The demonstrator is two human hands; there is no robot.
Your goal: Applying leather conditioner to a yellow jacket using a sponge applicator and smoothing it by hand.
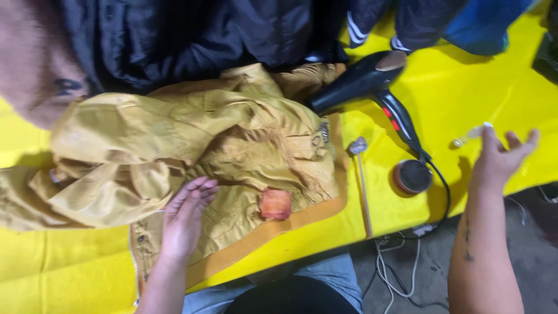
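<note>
Seemingly flat, left hand point(185, 218) presses the mustard jacket point(232, 157).

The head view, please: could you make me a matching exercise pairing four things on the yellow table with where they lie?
Things:
1. Orange patch
2. Hair dryer
3. Round tin
4. Thin stick

Places:
A. Beside the dryer's cord, near the table's front edge
B. On the mustard jacket, right of the left hand
C. On the bare yellow cover, between the jacket's hem and the tin
D. At the jacket's upper right, nozzle resting on the fabric

Pairs: 1-B, 2-D, 3-A, 4-C

The right hand hovers open, right of the tin.
</note>
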